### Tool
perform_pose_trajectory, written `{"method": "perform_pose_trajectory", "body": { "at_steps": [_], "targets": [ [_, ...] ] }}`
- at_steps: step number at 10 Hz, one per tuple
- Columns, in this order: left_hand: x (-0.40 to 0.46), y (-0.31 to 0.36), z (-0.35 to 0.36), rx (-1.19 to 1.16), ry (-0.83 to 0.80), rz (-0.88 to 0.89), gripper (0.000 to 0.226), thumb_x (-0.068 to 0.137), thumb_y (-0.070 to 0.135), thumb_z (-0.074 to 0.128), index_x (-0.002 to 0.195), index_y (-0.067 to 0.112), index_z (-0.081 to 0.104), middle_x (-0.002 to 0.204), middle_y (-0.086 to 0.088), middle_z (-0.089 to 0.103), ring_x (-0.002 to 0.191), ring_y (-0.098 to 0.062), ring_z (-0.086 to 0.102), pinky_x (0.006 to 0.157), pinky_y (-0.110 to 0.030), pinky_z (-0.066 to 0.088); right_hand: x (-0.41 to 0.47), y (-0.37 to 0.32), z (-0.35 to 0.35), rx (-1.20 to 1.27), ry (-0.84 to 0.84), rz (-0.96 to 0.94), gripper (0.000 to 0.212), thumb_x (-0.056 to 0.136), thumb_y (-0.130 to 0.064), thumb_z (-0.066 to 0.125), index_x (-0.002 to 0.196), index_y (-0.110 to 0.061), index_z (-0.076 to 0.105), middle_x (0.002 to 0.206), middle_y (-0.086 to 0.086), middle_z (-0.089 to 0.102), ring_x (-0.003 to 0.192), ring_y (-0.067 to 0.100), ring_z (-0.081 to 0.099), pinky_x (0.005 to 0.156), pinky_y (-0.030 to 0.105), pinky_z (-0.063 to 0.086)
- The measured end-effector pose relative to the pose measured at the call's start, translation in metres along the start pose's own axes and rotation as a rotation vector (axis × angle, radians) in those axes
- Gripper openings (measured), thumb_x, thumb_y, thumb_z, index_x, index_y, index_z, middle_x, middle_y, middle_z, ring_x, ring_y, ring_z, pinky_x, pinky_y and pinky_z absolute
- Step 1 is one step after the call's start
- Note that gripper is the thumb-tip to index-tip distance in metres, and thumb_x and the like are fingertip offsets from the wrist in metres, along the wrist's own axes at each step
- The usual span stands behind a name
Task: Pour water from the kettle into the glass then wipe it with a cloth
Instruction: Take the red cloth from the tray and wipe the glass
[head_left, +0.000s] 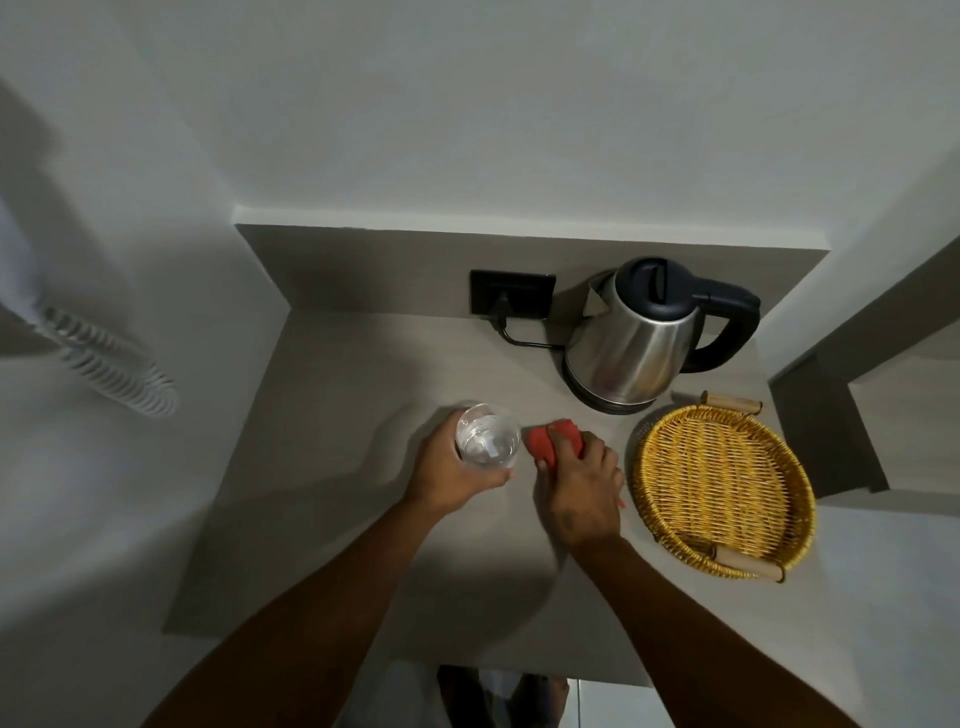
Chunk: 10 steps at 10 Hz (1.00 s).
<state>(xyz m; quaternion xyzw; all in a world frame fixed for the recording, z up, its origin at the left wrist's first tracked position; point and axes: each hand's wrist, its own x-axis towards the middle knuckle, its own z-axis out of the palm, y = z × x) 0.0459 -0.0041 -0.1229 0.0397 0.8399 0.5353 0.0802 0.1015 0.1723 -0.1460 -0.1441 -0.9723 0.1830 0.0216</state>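
A clear glass (488, 441) with water in it is gripped from the left and below by my left hand (451, 470), just above the grey counter (353, 467). Right beside the glass, my right hand (584, 488) is closed on a bunched red cloth (545, 441); the cloth's tip is close to the glass's right side, and I cannot tell whether they touch. The steel kettle (623, 348) with a dark lid and handle stands on its base at the back right, away from both hands.
A round yellow wicker tray (727, 561) with wooden handles lies empty to the right of my right hand. A black wall socket (511, 293) holds the kettle's cord. A wall phone's coiled white cord (109, 364) hangs at the left. Walls enclose the counter on three sides.
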Motion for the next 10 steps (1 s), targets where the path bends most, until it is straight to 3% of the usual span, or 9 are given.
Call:
{"method": "perform_pose_trajectory", "body": {
  "at_steps": [1, 2, 3, 4, 5, 6, 7, 9, 10],
  "targets": [
    [0.0, 0.002, 0.005, -0.007, -0.012, 0.005, 0.081, 0.051, 0.004, 0.099, 0.123, 0.012, 0.062, 0.115, -0.002, 0.071, 0.102, -0.012, 0.068, 0.081, -0.006, 0.05, 0.0, -0.001, -0.002, 0.019, -0.021, 0.001, 0.049, 0.091, -0.045, 0.047, 0.136, -0.027, 0.037, 0.13, 0.018, 0.046, 0.112, 0.034, 0.04, 0.092, 0.053, 0.039],
    [0.0, 0.004, 0.006, 0.013, -0.02, 0.027, 0.082, 0.051, 0.006, 0.099, 0.124, 0.014, 0.062, 0.115, 0.0, 0.071, 0.102, -0.01, 0.068, 0.08, -0.003, 0.049, 0.004, -0.002, -0.011, 0.042, -0.071, -0.005, 0.048, 0.092, -0.042, 0.047, 0.137, -0.027, 0.038, 0.132, 0.018, 0.044, 0.113, 0.034, 0.038, 0.095, 0.052, 0.038],
    [0.001, 0.003, 0.006, 0.055, -0.019, 0.062, 0.08, 0.049, 0.013, 0.1, 0.121, 0.02, 0.064, 0.112, 0.006, 0.072, 0.101, 0.0, 0.067, 0.081, -0.002, 0.047, 0.007, 0.002, -0.029, 0.116, -0.014, 0.029, 0.045, 0.094, -0.043, 0.045, 0.136, -0.027, 0.039, 0.134, 0.017, 0.041, 0.116, 0.033, 0.037, 0.096, 0.05, 0.039],
    [0.004, -0.001, 0.002, 0.167, -0.033, 0.122, 0.078, 0.047, 0.034, 0.097, 0.117, 0.037, 0.062, 0.11, 0.018, 0.071, 0.103, 0.004, 0.066, 0.086, -0.01, 0.05, 0.007, 0.022, -0.052, 0.228, 0.207, 0.189, 0.048, 0.093, -0.046, 0.05, 0.136, -0.03, 0.037, 0.138, 0.012, 0.037, 0.121, 0.033, 0.034, 0.096, 0.05, 0.039],
    [0.008, -0.013, -0.005, 0.287, -0.069, 0.196, 0.083, 0.047, 0.044, 0.093, 0.123, 0.039, 0.059, 0.12, 0.021, 0.067, 0.113, 0.001, 0.062, 0.097, -0.031, 0.053, 0.012, 0.055, -0.07, 0.224, 0.348, 0.364, 0.054, 0.09, -0.045, 0.056, 0.136, -0.028, 0.034, 0.14, 0.013, 0.036, 0.125, 0.036, 0.033, 0.098, 0.055, 0.034],
    [0.007, -0.028, -0.008, 0.4, -0.077, 0.285, 0.093, 0.051, 0.057, 0.09, 0.133, 0.032, 0.052, 0.135, 0.021, 0.055, 0.126, -0.006, 0.055, 0.107, -0.031, 0.046, 0.023, 0.077, -0.074, 0.174, 0.249, 0.529, 0.052, 0.089, -0.041, 0.057, 0.134, -0.025, 0.035, 0.14, 0.017, 0.038, 0.128, 0.042, 0.031, 0.103, 0.063, 0.027],
    [0.003, -0.037, -0.004, 0.512, -0.079, 0.309, 0.097, 0.059, 0.067, 0.082, 0.14, 0.024, 0.048, 0.142, 0.006, 0.054, 0.134, -0.017, 0.05, 0.112, -0.039, 0.042, 0.026, 0.084, -0.061, 0.136, 0.094, 0.6, 0.05, 0.091, -0.039, 0.053, 0.134, -0.023, 0.033, 0.142, 0.018, 0.035, 0.13, 0.044, 0.027, 0.103, 0.067, 0.023],
    [0.003, -0.036, -0.004, 0.546, -0.065, 0.346, 0.098, 0.06, 0.069, 0.081, 0.14, 0.023, 0.048, 0.142, 0.002, 0.054, 0.135, -0.019, 0.049, 0.111, -0.045, 0.043, 0.024, 0.085, -0.054, 0.104, 0.077, 0.567, 0.053, 0.091, -0.045, 0.047, 0.135, -0.022, 0.028, 0.146, 0.018, 0.032, 0.131, 0.045, 0.026, 0.103, 0.067, 0.021],
    [0.0, -0.027, -0.009, 0.434, -0.103, 0.336, 0.102, 0.054, 0.065, 0.087, 0.139, 0.024, 0.047, 0.139, 0.004, 0.055, 0.13, -0.016, 0.052, 0.109, -0.044, 0.046, 0.019, 0.076, -0.062, 0.043, 0.14, 0.496, 0.061, 0.09, -0.05, 0.045, 0.139, -0.018, 0.028, 0.152, 0.018, 0.026, 0.137, 0.043, 0.019, 0.108, 0.065, 0.015]
  ]
}}
